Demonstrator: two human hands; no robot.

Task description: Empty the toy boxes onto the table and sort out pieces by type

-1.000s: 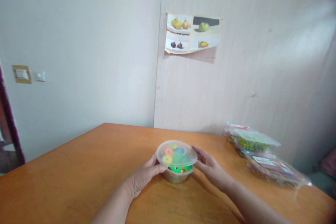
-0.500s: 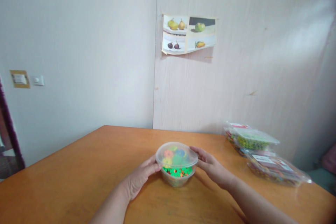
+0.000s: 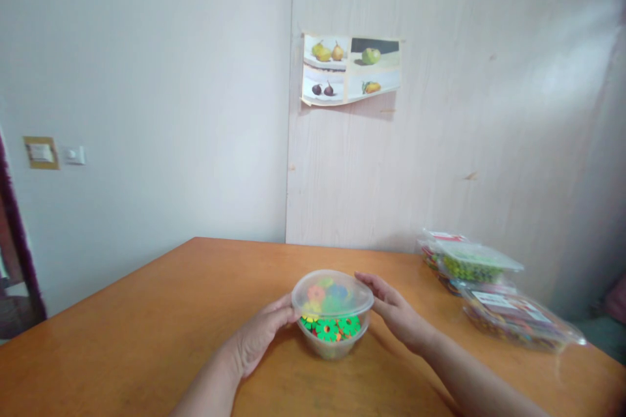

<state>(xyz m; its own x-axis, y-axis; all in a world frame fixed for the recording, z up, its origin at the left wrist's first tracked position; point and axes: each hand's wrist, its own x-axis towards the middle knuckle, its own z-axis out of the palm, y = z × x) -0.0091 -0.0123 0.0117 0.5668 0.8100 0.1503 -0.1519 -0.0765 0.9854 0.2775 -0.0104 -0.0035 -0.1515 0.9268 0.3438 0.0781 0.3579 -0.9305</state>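
A round clear plastic bowl (image 3: 334, 348) stands on the table, filled with flower-shaped plastic pieces (image 3: 327, 330), green ones showing at the front. Its translucent lid (image 3: 332, 293) lies tilted over the top, with a gap along the front edge where the pieces show. My left hand (image 3: 261, 335) grips the lid's left rim, thumb in front and fingers behind. On the opposite side my right hand (image 3: 398, 313) holds the right rim, its fingertips partly hidden behind the lid. Yellow, orange and blue pieces show blurred through the lid.
Several clear plastic boxes with colourful contents are stacked at the back right of the wooden table (image 3: 161, 313); the nearest box (image 3: 523, 319) has a white label. A fruit picture sheet (image 3: 351, 70) hangs on the wall behind.
The lid has shifted slightly right, and the gap at the bowl's front looks a little wider, showing more green pieces. Both hands keep their places at the rim; the view has tilted slightly.
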